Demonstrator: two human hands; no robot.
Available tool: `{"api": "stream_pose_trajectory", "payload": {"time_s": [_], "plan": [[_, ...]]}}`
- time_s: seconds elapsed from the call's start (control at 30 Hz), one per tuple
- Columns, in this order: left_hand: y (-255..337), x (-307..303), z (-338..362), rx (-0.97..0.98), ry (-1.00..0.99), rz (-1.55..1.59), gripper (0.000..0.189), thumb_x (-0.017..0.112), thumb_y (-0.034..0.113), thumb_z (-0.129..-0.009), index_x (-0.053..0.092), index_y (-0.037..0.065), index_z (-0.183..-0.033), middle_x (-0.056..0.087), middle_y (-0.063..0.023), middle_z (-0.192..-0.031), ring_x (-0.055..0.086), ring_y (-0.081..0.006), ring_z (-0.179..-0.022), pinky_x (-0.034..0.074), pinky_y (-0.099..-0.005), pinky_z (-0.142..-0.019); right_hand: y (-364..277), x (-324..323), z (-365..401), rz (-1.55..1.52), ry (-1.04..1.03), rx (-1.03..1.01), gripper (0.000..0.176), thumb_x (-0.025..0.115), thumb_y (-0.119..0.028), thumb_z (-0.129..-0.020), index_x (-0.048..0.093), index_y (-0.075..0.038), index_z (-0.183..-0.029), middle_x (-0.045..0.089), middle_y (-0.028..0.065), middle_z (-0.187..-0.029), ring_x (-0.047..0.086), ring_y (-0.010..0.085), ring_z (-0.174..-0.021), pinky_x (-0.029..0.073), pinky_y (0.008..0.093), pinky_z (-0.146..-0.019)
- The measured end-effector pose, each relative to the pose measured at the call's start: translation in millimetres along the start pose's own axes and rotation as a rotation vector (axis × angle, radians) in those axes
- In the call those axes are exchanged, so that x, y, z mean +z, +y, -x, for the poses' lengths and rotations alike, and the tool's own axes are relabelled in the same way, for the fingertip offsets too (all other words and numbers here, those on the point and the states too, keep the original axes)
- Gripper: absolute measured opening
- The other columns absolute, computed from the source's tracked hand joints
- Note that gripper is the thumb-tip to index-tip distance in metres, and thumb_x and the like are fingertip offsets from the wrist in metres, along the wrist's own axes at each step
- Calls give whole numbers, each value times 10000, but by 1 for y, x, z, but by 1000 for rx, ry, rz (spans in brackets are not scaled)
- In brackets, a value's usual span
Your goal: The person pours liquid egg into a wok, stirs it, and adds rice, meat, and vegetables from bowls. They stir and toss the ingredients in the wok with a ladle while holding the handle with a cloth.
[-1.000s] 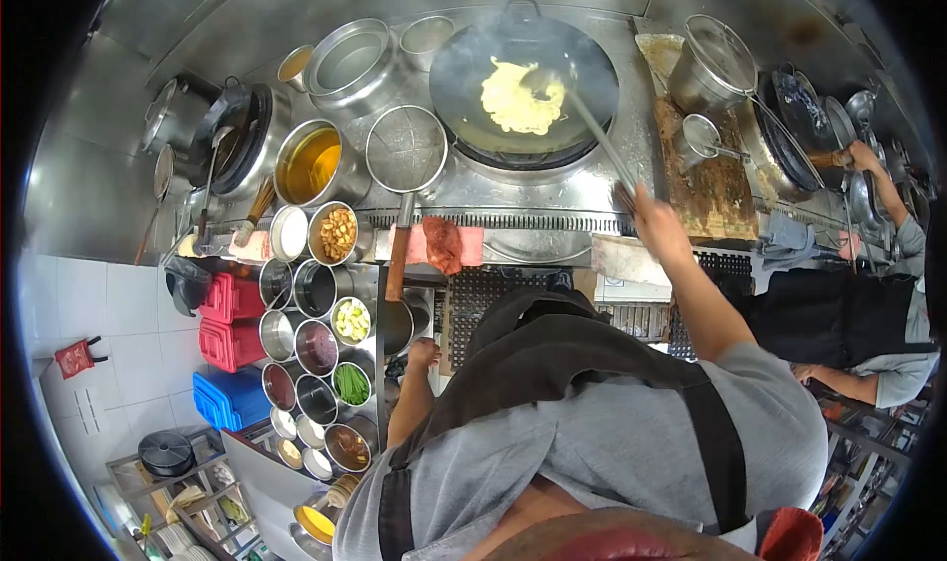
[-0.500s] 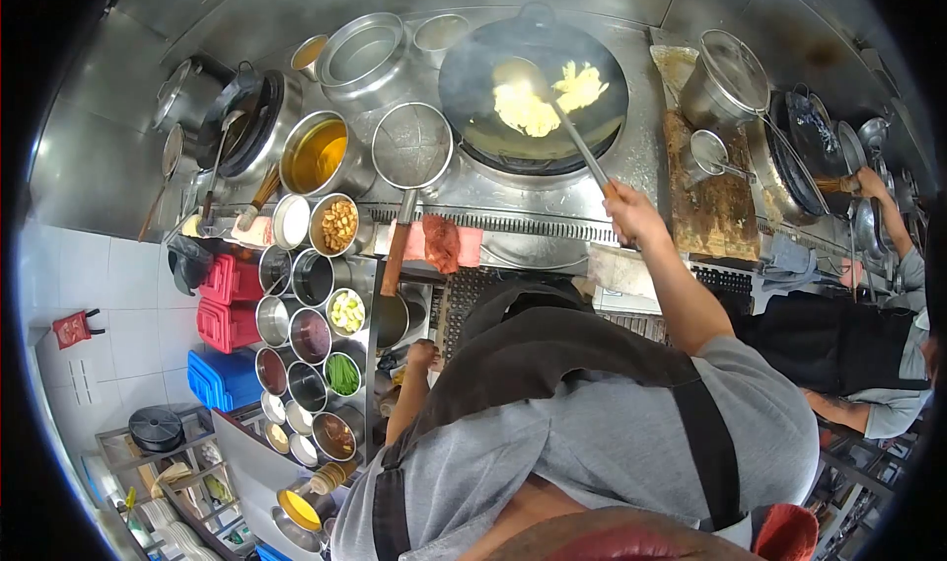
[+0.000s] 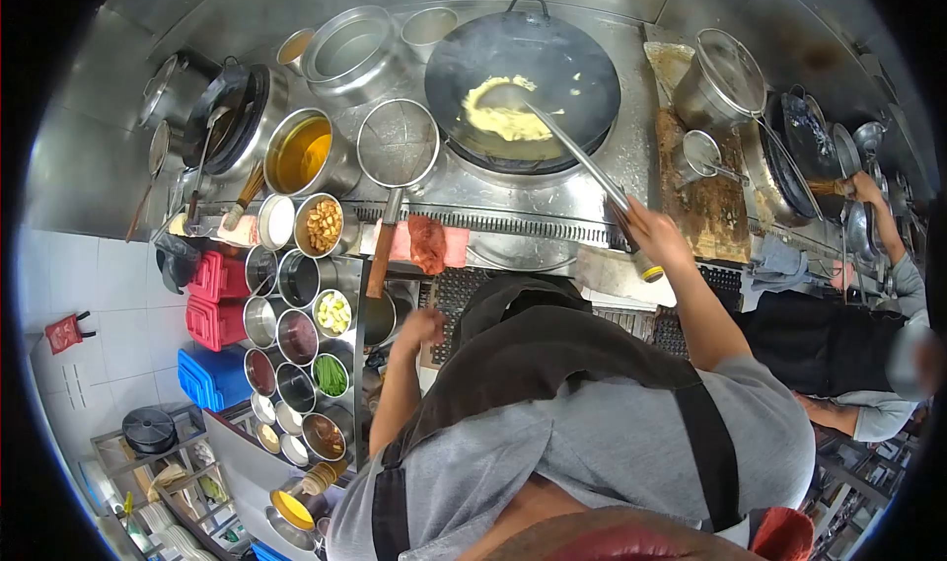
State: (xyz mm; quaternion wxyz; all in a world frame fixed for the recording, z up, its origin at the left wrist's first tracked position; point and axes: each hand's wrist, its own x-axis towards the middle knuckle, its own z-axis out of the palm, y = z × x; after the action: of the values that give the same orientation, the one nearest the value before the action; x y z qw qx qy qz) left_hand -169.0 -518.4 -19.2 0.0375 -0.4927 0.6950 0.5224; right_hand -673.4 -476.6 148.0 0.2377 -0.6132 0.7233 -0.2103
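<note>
My right hand (image 3: 655,235) is closed around the handle of a long metal ladle (image 3: 584,158). The ladle's bowl rests in the yellow, egg-like food (image 3: 508,124) inside a large black wok (image 3: 577,77). Small yellow bits lie apart from the main mass, on the wok's right side. Down beside the counter edge, left of my apron, my left hand (image 3: 424,327) is curled closed, with nothing visible in it. A wire-mesh strainer (image 3: 398,144) with a wooden handle lies left of the wok, close to a reddish crumpled cloth (image 3: 427,244).
Metal pots of ingredients, including chopped greens (image 3: 330,374) and brown chunks (image 3: 324,225), crowd the left. A pot of orange oil (image 3: 301,154) stands behind them. Right of the wok are a worn wooden board (image 3: 705,211) and a tall pot (image 3: 718,82). A co-worker's arm (image 3: 885,216) reaches in far right.
My right hand has moved down and right, drawing the ladle with it. The separate yellow clumps now form a flatter, ring-like mass. My left hand has risen slightly.
</note>
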Motion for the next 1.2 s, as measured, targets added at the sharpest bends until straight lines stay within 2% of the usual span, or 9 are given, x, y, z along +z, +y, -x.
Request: {"api": "stream_pose_trajectory", "payload": {"time_s": [0.13,0.2,0.27,0.37,0.43,0.6,0.77,1.0,1.2], "plan": [[127,-51,-61,273,460,-104,248,631,186,-794,607,-1,-955,652,-183,-790,650,-344,-766,508,-405,-705,-21,38,-72,95,-18,227,544,525,-113,-856,387,-134,-1382,628,234,-999,583,441,-947,468,478,-819],[208,-76,-74,313,464,-203,231,616,166,-795,608,-25,-925,644,-218,-898,622,-377,-886,493,-433,-771,-16,62,-78,65,-10,196,578,518,-120,-856,350,-202,-1403,630,232,-1011,579,442,-964,465,486,-841],[242,-77,-110,726,759,-211,226,628,150,-805,637,7,-980,651,-180,-850,627,-370,-839,503,-432,-776,-23,55,-48,48,-41,214,581,527,-132,-859,349,-215,-1406,633,229,-1021,582,433,-976,466,479,-852],[272,-67,-156,877,786,-276,227,606,206,-832,652,-5,-901,653,-193,-819,628,-380,-822,500,-457,-781,-6,25,0,-48,-45,54,581,563,-157,-854,374,-207,-1401,637,217,-1046,591,405,-1001,470,463,-867],[279,-63,-173,518,408,-614,292,586,286,-852,666,5,-826,652,-209,-798,628,-385,-800,499,-460,-780,2,0,22,122,-12,87,539,567,-97,-825,428,-92,-1346,643,223,-962,601,429,-911,492,480,-786],[269,-53,-179,582,492,-534,306,588,313,-851,678,34,-762,659,-191,-782,633,-375,-774,500,-455,-738,-14,-44,39,191,101,41,507,597,-70,-810,496,-83,-1306,647,204,-1011,620,387,-930,495,440,-799],[282,-54,-77,821,642,-288,199,672,228,-797,669,51,-707,631,-117,-669,618,-325,-664,481,-421,-642,-56,-117,87,293,40,44,477,655,-37,-769,573,-56,-1239,651,212,-1010,642,352,-926,504,391,-797],[261,-36,-144,848,689,-201,202,653,207,-791,613,52,-669,629,-124,-710,602,-305,-707,438,-425,-695,-28,-31,1,333,119,-82,459,588,-99,-811,529,-111,-1266,663,182,-973,638,363,-854,510,455,-745],[196,3,-71,809,599,-265,219,692,225,-765,608,65,-641,617,-128,-659,600,-299,-664,415,-427,-688,-55,-36,53,291,257,-4,505,625,-69,-805,520,-113,-1297,644,232,-962,631,399,-867,507,452,-734]]}}
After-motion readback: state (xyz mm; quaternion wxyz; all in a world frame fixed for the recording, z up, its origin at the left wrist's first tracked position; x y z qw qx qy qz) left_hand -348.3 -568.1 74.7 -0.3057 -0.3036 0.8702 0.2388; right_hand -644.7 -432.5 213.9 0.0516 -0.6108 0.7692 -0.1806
